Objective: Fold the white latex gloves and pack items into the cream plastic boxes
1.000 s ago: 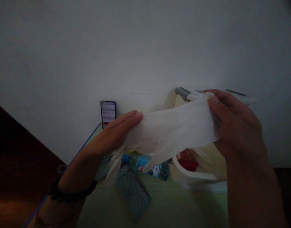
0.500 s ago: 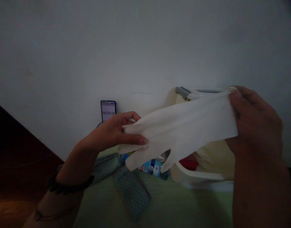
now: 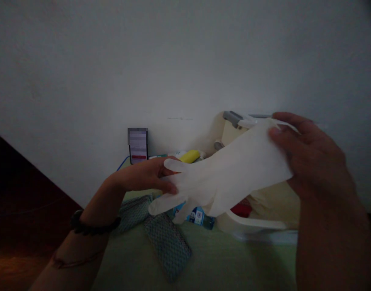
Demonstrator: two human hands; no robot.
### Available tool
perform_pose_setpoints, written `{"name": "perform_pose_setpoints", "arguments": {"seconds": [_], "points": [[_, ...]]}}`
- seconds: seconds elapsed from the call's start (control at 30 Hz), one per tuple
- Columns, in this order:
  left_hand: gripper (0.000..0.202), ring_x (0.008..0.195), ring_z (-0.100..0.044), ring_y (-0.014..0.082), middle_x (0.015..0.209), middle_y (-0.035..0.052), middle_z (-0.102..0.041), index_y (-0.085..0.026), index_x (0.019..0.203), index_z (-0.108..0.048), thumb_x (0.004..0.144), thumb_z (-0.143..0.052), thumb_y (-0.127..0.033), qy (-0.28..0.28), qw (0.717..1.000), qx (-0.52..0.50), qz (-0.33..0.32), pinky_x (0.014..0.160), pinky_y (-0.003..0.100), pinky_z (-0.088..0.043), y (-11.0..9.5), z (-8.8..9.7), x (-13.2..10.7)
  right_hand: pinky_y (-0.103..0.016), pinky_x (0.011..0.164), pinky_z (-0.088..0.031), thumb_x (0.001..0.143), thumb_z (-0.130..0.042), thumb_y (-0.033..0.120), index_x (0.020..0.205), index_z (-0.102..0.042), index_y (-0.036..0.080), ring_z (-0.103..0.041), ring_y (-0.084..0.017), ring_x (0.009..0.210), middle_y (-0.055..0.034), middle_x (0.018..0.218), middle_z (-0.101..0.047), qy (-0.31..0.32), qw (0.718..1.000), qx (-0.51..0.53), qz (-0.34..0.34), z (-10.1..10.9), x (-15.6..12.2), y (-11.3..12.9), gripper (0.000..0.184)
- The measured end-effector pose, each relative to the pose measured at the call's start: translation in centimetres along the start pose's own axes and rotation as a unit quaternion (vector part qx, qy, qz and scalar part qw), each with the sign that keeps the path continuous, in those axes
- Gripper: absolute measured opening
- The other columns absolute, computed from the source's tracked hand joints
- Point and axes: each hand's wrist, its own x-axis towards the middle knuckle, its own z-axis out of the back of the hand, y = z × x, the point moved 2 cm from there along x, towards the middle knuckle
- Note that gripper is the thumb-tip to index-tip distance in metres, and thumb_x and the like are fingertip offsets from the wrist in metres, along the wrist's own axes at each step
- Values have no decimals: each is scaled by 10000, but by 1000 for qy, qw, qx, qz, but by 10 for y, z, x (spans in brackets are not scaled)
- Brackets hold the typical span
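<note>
A thin white glove (image 3: 230,173) is stretched between my two hands above the green table. At its finger end, my left hand (image 3: 146,173) pinches the glove between thumb and fingers. My right hand (image 3: 309,149) grips the cuff edge at the right, with the thumb in front and fingers behind. The glove's fingers hang loose and spread around my left fingertips. Part of my left hand's fingers is hidden behind the glove.
Two patterned cloth pieces (image 3: 169,246) and a blue-labelled bottle (image 3: 200,217) lie on the green table (image 3: 234,266). A phone (image 3: 138,145) leans against the wall. Behind the glove are a yellow object (image 3: 190,156) and a white bin (image 3: 264,226) holding cream and red things.
My right hand has moved left and the glove is less taut, its fingers shifted and more spread. My left hand has lowered slightly; the yellow object now shows behind it.
</note>
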Motion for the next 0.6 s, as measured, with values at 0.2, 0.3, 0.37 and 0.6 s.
{"name": "perform_pose_setpoints", "arguments": {"seconds": [0.2, 0.3, 0.37, 0.6], "points": [[625, 1030, -610, 231, 1120, 74, -665, -213, 1269, -472, 701, -714, -310, 25, 980, 190, 56, 859, 331, -453, 5, 2, 1, -183, 352, -459, 707, -719, 289, 1008, -627, 299, -606, -98, 490, 20, 809, -643, 202, 979, -32, -26, -21, -19, 12, 314], [568, 1128, -541, 234, 1239, 58, -594, -240, 1245, -509, 729, -693, -389, -21, 970, 237, -40, 945, 344, -397, -14, -7, -4, -168, 397, -482, 722, -715, 265, 1002, -625, 300, -628, -98, 535, 22, 792, -674, 243, 970, -3, -13, -35, -28, 19, 296], [572, 1120, -542, 233, 1216, 57, -603, -239, 1245, -506, 732, -690, -415, -37, 970, 219, -103, 939, 335, -403, -26, -15, -6, -171, 448, -511, 736, -708, 255, 1003, -621, 306, -655, -110, 594, 25, 800, -688, 271, 962, 29, -16, -43, -32, 21, 286], [250, 956, -617, 197, 1001, 51, -667, -159, 1016, -590, 819, -611, -312, -14, 980, 132, -150, 836, 314, -473, -34, -33, -1, -169, 433, -497, 730, -714, 257, 901, -634, 315, -621, -91, 559, 51, 795, -665, 177, 981, 83, -9, -44, -28, 16, 197]]}}
